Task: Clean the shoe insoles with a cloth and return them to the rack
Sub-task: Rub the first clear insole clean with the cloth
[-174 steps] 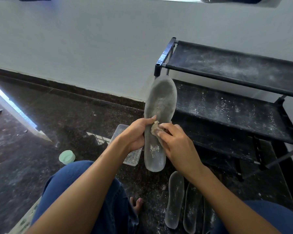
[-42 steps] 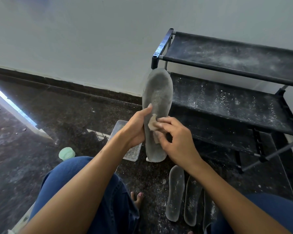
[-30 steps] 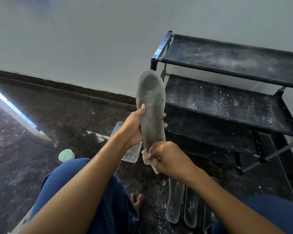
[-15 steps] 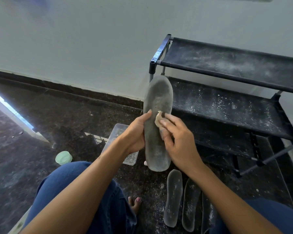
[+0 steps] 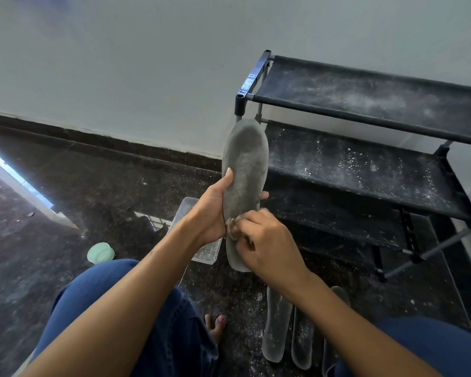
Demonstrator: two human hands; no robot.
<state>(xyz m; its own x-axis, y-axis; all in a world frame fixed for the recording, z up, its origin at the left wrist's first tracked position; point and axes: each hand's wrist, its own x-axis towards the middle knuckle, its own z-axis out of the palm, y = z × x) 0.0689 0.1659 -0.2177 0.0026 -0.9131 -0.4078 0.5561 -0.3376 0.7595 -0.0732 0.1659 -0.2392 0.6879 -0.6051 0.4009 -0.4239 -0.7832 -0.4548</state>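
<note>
The dusty rack (image 5: 365, 170) stands at 2 o'clock. The left hand (image 5: 211, 213) grips the upright insole (image 5: 245, 170); the right hand (image 5: 267, 240) pinches the cloth (image 5: 231, 223) at its 6 o'clock end. Hard rubbing could fold the limp insole.

The insole (image 5: 244, 170) is dull grey with paler dusty smears. The cloth (image 5: 231, 223) is tan-brown. The rack (image 5: 365, 170) is black, flecked and streaked with white dust. The floor (image 5: 65, 186) is dark speckled stone. The wall (image 5: 120, 63) is pale grey-white. The lid (image 5: 100, 252) is mint green, the jeans (image 5: 158, 317) deep blue, the toenail (image 5: 221, 319) pink.
</note>
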